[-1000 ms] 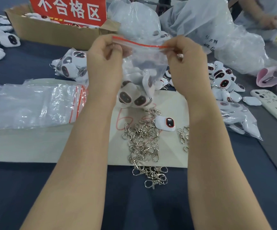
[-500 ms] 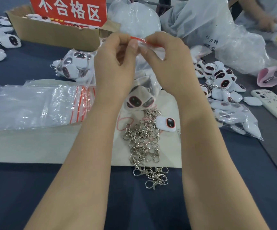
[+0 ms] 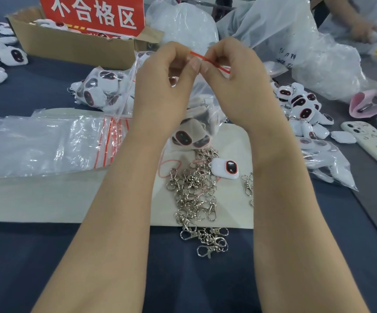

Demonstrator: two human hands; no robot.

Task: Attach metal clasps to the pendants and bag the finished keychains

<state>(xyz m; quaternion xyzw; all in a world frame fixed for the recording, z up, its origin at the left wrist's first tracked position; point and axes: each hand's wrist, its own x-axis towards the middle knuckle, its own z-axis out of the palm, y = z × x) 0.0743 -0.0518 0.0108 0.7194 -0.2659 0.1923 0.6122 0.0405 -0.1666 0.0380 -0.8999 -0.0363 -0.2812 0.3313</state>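
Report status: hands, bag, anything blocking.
Hands pinching: left hand and right hand on the bag, at its red zip strip. Inside, keychains. Loose clasps lie clear of the hands.

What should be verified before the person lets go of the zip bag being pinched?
1. Left hand and right hand both pinch the red zip strip: ok.
2. Strip closed along its whole length: cannot tell, the hands cover part.
3. Keychains sit low in the zip bag, clear of the strip: ok.
4. Clasps left for more work: ok, a pile lies on the paper.
5. Loose pendant already clasped: cannot tell.
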